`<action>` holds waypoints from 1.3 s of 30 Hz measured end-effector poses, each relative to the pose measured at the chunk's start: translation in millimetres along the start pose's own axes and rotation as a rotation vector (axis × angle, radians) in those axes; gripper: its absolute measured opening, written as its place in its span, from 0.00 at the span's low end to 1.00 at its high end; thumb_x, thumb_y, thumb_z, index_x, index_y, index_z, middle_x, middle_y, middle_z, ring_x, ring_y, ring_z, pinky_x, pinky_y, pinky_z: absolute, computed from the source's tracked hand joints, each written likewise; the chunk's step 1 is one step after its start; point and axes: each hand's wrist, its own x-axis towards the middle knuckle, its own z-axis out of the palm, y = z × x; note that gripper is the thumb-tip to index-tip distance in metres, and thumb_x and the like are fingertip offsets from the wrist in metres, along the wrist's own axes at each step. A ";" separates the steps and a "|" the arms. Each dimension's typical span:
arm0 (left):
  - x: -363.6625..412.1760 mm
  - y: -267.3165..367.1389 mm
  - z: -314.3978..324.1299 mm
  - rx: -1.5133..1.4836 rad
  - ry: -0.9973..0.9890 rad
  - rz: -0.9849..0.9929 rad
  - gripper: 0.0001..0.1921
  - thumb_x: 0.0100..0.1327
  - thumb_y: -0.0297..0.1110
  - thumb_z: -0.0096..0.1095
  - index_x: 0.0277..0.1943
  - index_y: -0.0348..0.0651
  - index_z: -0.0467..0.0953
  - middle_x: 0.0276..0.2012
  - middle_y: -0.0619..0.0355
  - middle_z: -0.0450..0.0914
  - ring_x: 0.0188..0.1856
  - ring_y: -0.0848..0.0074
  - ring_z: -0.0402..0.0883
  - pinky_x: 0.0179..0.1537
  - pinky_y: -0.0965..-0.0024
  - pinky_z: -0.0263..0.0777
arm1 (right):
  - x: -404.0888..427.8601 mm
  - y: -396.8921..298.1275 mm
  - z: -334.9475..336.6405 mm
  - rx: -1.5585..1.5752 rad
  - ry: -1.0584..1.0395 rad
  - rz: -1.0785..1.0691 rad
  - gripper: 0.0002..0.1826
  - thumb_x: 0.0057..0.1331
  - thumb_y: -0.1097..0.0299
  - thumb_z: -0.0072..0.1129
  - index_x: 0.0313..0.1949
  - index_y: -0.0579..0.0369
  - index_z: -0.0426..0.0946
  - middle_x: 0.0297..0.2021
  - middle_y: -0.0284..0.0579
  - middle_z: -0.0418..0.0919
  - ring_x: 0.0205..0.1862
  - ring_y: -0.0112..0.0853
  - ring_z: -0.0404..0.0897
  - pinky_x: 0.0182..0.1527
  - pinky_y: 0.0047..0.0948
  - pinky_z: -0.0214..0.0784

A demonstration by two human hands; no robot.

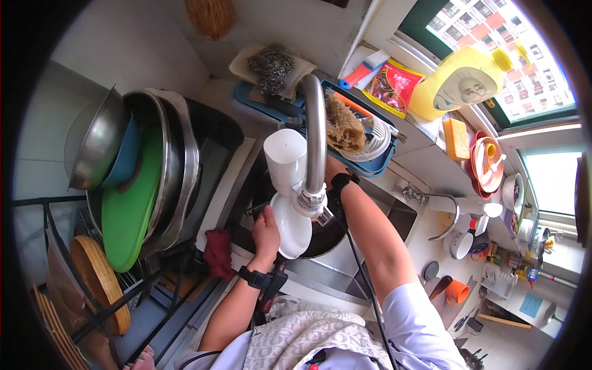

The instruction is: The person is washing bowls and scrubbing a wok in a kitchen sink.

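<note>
Below a white faucet-mounted water filter (286, 162), a dark round pan (323, 240) lies in the steel sink (333, 273). The filter hangs on the curved metal faucet (315, 134) and covers part of the pan. My left hand (266, 235) is beside the filter's lower white part, above the pan's near left side; whether it grips anything is hidden. My right hand (334, 170) reaches past the faucet towards the far side of the sink, largely hidden by the faucet and a blue basket. Its fingers cannot be seen.
A blue basket (379, 169) with a loofah (344, 127) and brushes stands behind the faucet. Steel basins and a green cutting board (134, 203) stand in a rack at left. A yellow detergent bottle (455, 83) and sponge (455, 138) are on the ledge. A dark red cloth (218, 254) hangs beside the sink.
</note>
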 end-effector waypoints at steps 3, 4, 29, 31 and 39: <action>3.3 -5.6 0.7 -0.004 -0.005 0.021 0.23 0.75 0.48 0.42 0.49 0.34 0.76 0.40 0.51 0.83 0.41 0.74 0.78 0.48 0.69 0.69 | 6.1 14.3 16.1 0.528 -0.016 0.159 0.21 0.69 0.59 0.49 0.55 0.61 0.71 0.52 0.52 0.76 0.52 0.40 0.76 0.58 0.37 0.66; 3.8 -5.4 2.5 -0.009 -0.007 0.019 0.23 0.75 0.48 0.42 0.49 0.34 0.76 0.40 0.51 0.83 0.41 0.74 0.78 0.48 0.69 0.69 | 8.2 9.7 21.8 0.443 0.052 0.090 0.19 0.69 0.60 0.50 0.53 0.60 0.71 0.49 0.51 0.77 0.48 0.39 0.78 0.53 0.37 0.70; 25.0 3.3 21.3 0.049 0.009 0.123 0.21 0.75 0.41 0.41 0.47 0.31 0.77 0.39 0.47 0.83 0.41 0.69 0.80 0.46 0.66 0.70 | -17.1 -74.3 0.7 0.109 0.393 -0.335 0.10 0.66 0.69 0.48 0.41 0.57 0.77 0.35 0.55 0.79 0.40 0.51 0.78 0.46 0.45 0.70; 24.5 4.1 23.4 0.023 0.005 0.121 0.21 0.75 0.41 0.41 0.47 0.31 0.77 0.39 0.47 0.83 0.41 0.68 0.80 0.46 0.66 0.70 | -14.0 -68.2 8.6 0.181 0.472 -0.346 0.10 0.65 0.70 0.48 0.41 0.57 0.77 0.36 0.56 0.79 0.41 0.52 0.77 0.46 0.46 0.69; 26.1 5.0 25.7 0.051 0.065 0.176 0.25 0.74 0.48 0.41 0.44 0.31 0.78 0.37 0.36 0.81 0.43 0.45 0.80 0.44 0.57 0.72 | -0.5 -36.2 28.6 0.183 0.280 -0.145 0.13 0.65 0.68 0.48 0.46 0.60 0.74 0.43 0.61 0.77 0.47 0.58 0.74 0.51 0.53 0.65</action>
